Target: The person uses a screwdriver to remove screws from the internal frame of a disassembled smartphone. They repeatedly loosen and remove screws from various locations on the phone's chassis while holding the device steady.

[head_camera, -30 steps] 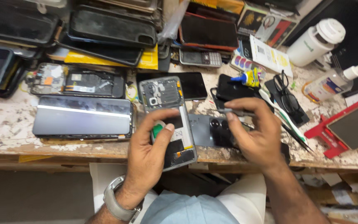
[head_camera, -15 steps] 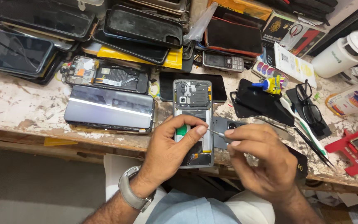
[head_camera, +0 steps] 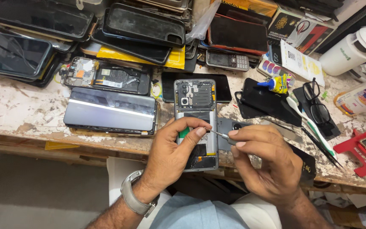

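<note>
An opened phone [head_camera: 195, 101] with its back cover off lies upright at the bench's front edge, circuit board and camera showing. My left hand [head_camera: 172, 154] grips its lower half, thumb and forefinger curled over the green-tabbed battery area. My right hand [head_camera: 263, 163] pinches a thin metal screwdriver [head_camera: 221, 135], its tip pointing left at the phone's right side near my left forefinger. A watch sits on my left wrist.
A dark phone [head_camera: 111, 111] lies face down to the left, with another opened phone [head_camera: 106, 78] behind it. Stacks of phone cases and screens fill the back. Black glasses [head_camera: 316, 101], a glue tube [head_camera: 276, 82], a white bottle [head_camera: 348, 51] and a red tray [head_camera: 361, 148] sit right.
The view has shifted so the bench sits further right and lower. My right hand has brought the screwdriver tip closer to the phone, beside my left forefinger. My left hand keeps its grip.
</note>
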The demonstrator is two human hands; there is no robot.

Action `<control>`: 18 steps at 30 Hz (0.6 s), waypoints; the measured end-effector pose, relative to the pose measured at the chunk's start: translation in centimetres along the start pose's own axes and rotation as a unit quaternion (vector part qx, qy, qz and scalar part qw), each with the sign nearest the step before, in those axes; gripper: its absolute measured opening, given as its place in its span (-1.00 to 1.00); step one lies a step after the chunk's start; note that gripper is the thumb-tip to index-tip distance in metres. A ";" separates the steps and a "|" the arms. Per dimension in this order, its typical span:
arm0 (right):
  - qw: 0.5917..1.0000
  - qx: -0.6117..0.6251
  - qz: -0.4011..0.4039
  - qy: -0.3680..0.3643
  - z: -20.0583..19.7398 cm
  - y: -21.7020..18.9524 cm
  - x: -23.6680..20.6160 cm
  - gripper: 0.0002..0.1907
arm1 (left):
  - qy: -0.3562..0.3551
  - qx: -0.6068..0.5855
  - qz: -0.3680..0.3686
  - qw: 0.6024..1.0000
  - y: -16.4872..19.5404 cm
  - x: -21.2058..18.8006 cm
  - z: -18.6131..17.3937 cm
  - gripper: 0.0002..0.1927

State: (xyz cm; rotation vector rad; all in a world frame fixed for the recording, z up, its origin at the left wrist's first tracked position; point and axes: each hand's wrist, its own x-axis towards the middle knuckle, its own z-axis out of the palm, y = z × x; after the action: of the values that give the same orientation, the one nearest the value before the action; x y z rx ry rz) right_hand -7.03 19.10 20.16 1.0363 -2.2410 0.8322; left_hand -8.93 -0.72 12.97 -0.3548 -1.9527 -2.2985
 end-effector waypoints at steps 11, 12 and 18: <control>1.000 0.007 0.019 -0.006 0.0 0.4 -0.1 -0.62 | -0.003 0.005 -0.004 1.000 -0.1 0.2 0.1 -0.85; 1.000 0.011 0.020 -0.006 0.0 0.4 -0.1 -0.63 | -0.005 0.005 -0.003 1.000 -0.1 0.2 0.1 -0.84; 0.999 0.015 0.031 -0.012 -0.2 0.4 -0.3 -0.63 | -0.016 -0.001 -0.003 1.000 -0.1 0.1 0.0 -0.83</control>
State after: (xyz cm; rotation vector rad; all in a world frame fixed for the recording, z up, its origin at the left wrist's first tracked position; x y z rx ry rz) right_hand -7.18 19.61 19.98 1.0007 -2.2968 0.8873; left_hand -9.10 -0.70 12.90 -0.3878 -1.9703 -2.3124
